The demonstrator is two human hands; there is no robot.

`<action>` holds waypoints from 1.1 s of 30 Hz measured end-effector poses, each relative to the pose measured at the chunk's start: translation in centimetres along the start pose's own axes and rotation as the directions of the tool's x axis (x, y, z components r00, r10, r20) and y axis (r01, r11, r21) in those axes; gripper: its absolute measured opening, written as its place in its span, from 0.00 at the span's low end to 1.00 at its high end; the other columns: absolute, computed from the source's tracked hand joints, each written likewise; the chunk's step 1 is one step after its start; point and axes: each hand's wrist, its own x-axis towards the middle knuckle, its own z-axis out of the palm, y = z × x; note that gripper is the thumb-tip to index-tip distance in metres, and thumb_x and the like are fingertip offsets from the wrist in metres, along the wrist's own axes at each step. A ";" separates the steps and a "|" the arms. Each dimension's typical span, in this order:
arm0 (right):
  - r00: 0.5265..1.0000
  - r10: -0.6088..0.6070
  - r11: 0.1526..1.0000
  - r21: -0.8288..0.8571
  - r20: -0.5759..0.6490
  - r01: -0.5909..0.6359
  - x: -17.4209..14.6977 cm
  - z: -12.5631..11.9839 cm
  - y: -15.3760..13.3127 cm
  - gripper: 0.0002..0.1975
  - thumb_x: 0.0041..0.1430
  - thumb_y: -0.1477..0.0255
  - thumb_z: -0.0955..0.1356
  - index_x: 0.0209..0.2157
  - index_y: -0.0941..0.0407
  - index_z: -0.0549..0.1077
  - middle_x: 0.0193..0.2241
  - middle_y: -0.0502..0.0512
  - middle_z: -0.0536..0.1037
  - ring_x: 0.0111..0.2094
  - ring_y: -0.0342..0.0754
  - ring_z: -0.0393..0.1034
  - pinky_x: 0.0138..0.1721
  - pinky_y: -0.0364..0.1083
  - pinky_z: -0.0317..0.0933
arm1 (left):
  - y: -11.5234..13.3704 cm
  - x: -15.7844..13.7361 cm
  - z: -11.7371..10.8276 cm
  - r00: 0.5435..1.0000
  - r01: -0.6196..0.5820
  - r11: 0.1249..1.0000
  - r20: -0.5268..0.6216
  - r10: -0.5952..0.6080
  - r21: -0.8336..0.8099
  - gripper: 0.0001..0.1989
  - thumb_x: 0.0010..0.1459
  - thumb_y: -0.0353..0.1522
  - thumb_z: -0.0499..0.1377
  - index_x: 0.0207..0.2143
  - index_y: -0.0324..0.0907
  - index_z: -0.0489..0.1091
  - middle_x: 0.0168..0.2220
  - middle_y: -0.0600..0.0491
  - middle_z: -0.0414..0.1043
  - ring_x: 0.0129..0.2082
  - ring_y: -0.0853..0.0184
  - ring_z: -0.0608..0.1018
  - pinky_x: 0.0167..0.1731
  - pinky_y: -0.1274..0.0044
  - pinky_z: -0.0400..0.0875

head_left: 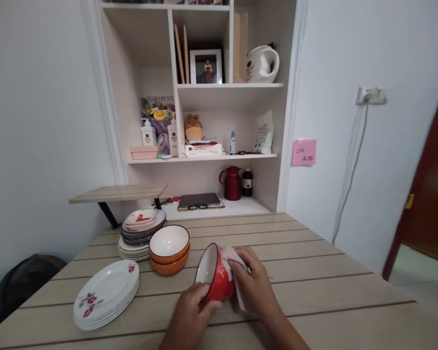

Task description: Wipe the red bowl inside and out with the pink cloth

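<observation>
A red bowl (219,279) with a white inside and dark rim is tilted on its side above the table, its opening facing left. My left hand (191,311) grips its near rim, thumb at the edge. Against the bowl's outer wall, my right hand (253,282) presses a pale pinkish cloth (243,294), with fingers closed round it. Two stacked orange bowls (170,265) with white insides stand just left of the red one. Farther left lies a stack of white plates (107,287) with red flower prints.
Behind the orange bowls rises a pile of dark-rimmed plates (144,236) topped by small pink-edged dishes (140,219). A small raised wooden shelf (118,193) overhangs the table's back left. At the back, a wall shelf holds a red thermos jug (232,183) and a dark laptop (199,200).
</observation>
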 end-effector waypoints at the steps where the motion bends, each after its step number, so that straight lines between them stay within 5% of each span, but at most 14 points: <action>1: 0.999 -0.029 0.999 0.014 0.020 0.028 0.0 0.1 -0.1 0.05 0.58 0.70 0.70 0.33 0.52 0.81 0.38 0.57 0.78 0.44 0.57 0.73 0.48 0.52 0.65 | 0.0 0.0 0.0 1.000 -0.005 1.000 -0.002 0.005 -0.004 0.07 0.52 0.36 0.61 0.27 0.43 0.75 0.29 0.51 0.76 0.32 0.59 0.74 0.37 0.74 0.65; 4: 0.993 -0.094 0.995 0.050 0.075 0.091 -0.1 0.1 -0.5 0.04 0.54 0.72 0.72 0.32 0.51 0.82 0.40 0.56 0.78 0.47 0.57 0.74 0.52 0.52 0.64 | -0.1 -0.1 0.1 1.000 -0.020 1.000 0.000 0.020 -0.012 0.07 0.52 0.36 0.62 0.26 0.42 0.75 0.29 0.51 0.76 0.31 0.60 0.73 0.36 0.74 0.65; 10: 0.999 0.017 1.000 0.003 -0.050 -0.017 0.0 -0.1 -0.2 0.08 0.59 0.69 0.69 0.35 0.52 0.82 0.38 0.58 0.78 0.43 0.58 0.74 0.47 0.53 0.66 | 0.1 -0.3 0.1 0.999 -0.037 0.998 0.033 0.038 -0.056 0.09 0.53 0.38 0.62 0.29 0.42 0.78 0.30 0.50 0.77 0.32 0.59 0.74 0.35 0.74 0.66; 16: 0.999 -0.037 0.999 0.020 0.028 0.037 -0.1 0.0 -0.7 0.05 0.55 0.70 0.71 0.32 0.51 0.82 0.42 0.58 0.79 0.49 0.59 0.74 0.53 0.53 0.65 | 0.5 -0.2 -0.1 0.999 -0.027 0.999 0.026 0.028 -0.019 0.08 0.51 0.38 0.62 0.25 0.43 0.75 0.28 0.51 0.75 0.30 0.61 0.72 0.34 0.75 0.65; 23: 0.999 0.018 1.000 -0.020 -0.044 -0.019 -0.1 -0.2 -0.3 0.09 0.61 0.68 0.68 0.37 0.52 0.82 0.39 0.58 0.79 0.43 0.57 0.74 0.48 0.54 0.67 | 0.8 -0.3 -0.3 0.998 -0.039 0.999 0.041 0.040 -0.025 0.10 0.53 0.39 0.61 0.27 0.43 0.76 0.28 0.51 0.75 0.30 0.61 0.72 0.35 0.75 0.66; 28: 0.994 -0.094 0.996 0.010 0.056 0.094 -0.4 0.0 -1.1 0.06 0.56 0.71 0.72 0.35 0.50 0.83 0.45 0.58 0.78 0.52 0.58 0.73 0.56 0.54 0.65 | 0.5 -0.2 -0.3 0.998 -0.042 0.999 0.053 0.044 -0.028 0.09 0.51 0.37 0.62 0.22 0.43 0.72 0.25 0.54 0.71 0.29 0.64 0.69 0.33 0.76 0.64; 33: 0.998 0.007 0.999 -0.047 -0.065 -0.010 -0.2 -0.1 -0.6 0.08 0.60 0.69 0.68 0.37 0.52 0.81 0.39 0.58 0.79 0.44 0.58 0.74 0.49 0.54 0.67 | 0.2 -0.2 -0.1 0.997 -0.036 0.998 0.061 0.039 -0.045 0.09 0.53 0.37 0.62 0.25 0.42 0.73 0.27 0.54 0.71 0.29 0.64 0.69 0.32 0.76 0.62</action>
